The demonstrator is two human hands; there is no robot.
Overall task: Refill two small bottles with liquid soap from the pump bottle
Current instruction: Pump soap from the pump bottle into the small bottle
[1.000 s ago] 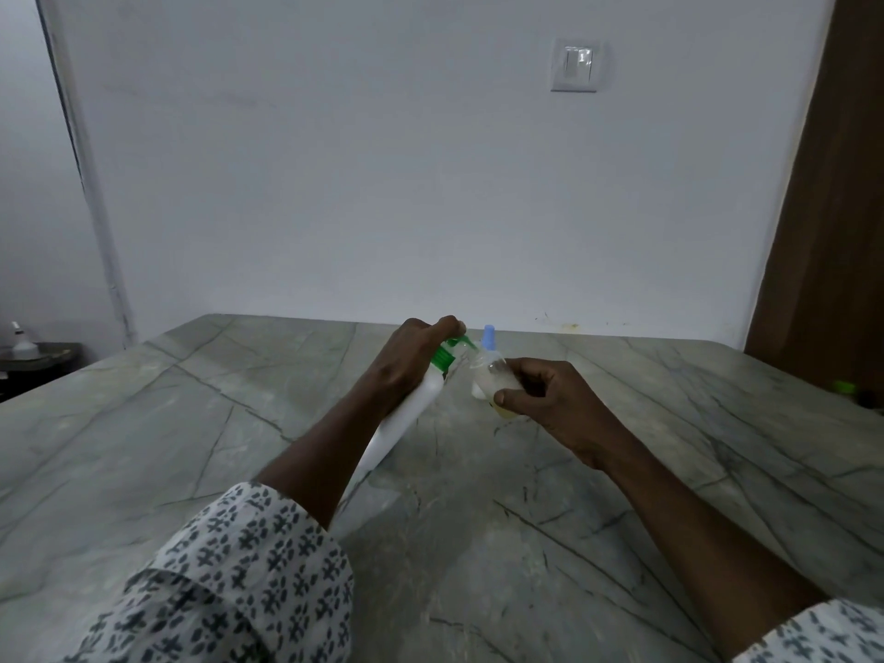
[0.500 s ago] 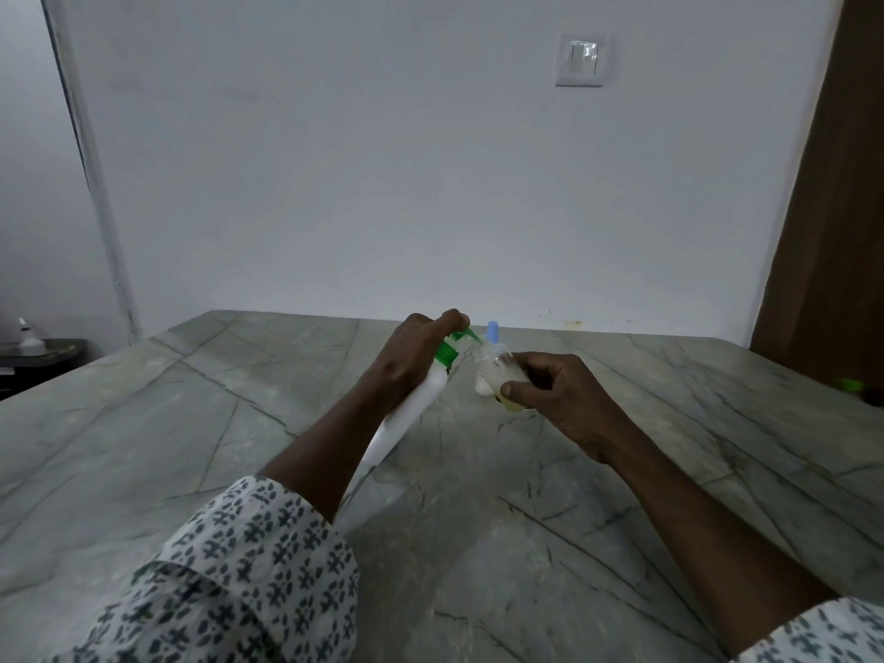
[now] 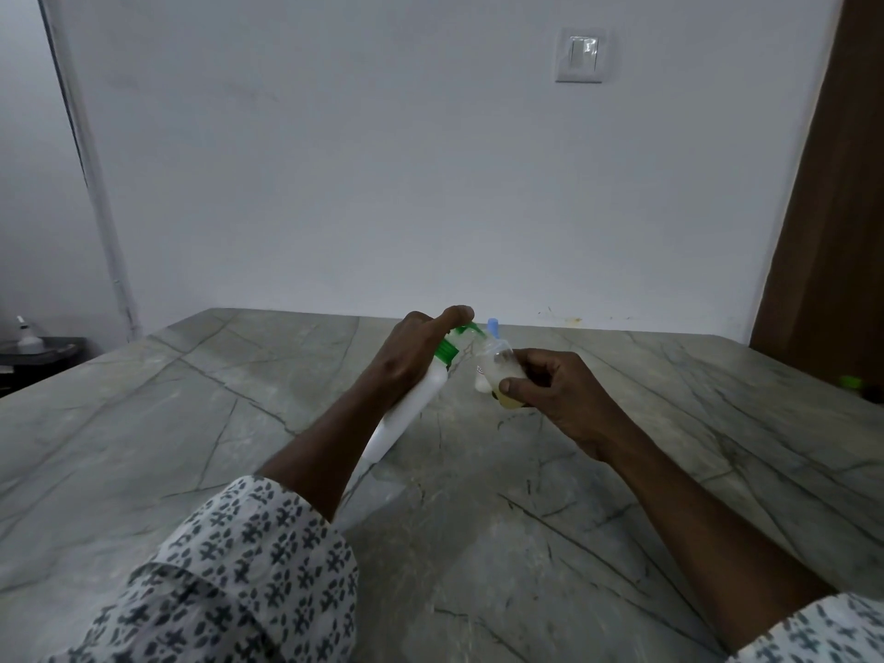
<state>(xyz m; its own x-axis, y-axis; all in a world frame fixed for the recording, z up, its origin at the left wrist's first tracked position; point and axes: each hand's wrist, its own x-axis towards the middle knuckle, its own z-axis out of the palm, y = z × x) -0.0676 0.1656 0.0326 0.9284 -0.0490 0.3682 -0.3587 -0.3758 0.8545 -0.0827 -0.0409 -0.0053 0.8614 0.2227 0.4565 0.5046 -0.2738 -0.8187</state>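
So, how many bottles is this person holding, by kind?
White plastic pump bottle with green pump head, in left hand: 1
Small clear plastic bottle, in right hand: 1
Total: 2

Veined, smooth stone table (image 3: 239,423); matt white, seemingly plastic pump bottle (image 3: 406,418).

You face a plain pale wall (image 3: 382,160) with a white switch plate (image 3: 579,55) high up, right of centre. The grey-green stone bench (image 3: 191,423), veined with dark lines, runs back until its far edge meets that wall, where a few yellowish marks (image 3: 569,320) show. Past the bench's right edge stands a brown wooden panel (image 3: 832,208). A thin conduit (image 3: 91,184) climbs the left wall corner. Beyond the bench's far left corner sits a low dark shelf (image 3: 43,351) carrying a small white object (image 3: 26,333). The light is dim and even.
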